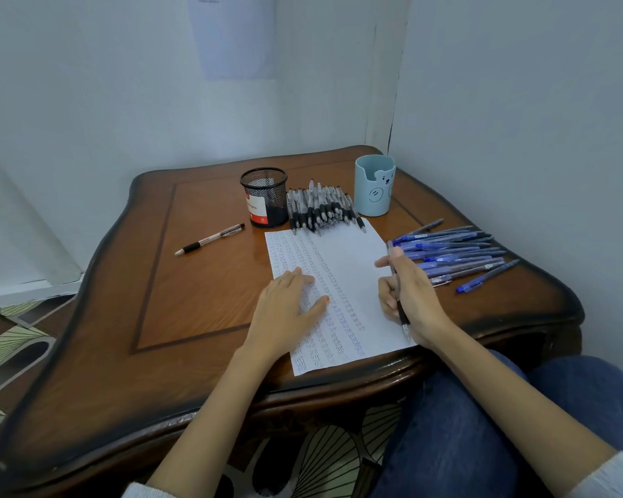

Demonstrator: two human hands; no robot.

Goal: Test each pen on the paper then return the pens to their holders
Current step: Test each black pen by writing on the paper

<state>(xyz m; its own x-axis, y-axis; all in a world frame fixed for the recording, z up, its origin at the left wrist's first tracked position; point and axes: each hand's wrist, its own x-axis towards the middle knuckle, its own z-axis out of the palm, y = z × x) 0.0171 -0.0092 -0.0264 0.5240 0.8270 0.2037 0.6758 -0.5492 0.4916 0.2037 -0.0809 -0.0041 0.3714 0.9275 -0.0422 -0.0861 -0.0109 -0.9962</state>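
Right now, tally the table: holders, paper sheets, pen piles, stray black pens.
Holders: 2, mesh cup and bear cup
Paper sheets: 1
Pen piles: 2, black pile and blue pile
Stray black pens: 2, lone pen and held pen in right hand
Total: 7

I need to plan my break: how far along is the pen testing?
Done: rows of test marks cover much of the paper. In hand: the right hand grips a pen at the sheet's right edge, and the left hand presses it flat. Left: no pens show in the mesh holder or blue holder; the black pens, blue pens and a lone pen lie on the table.
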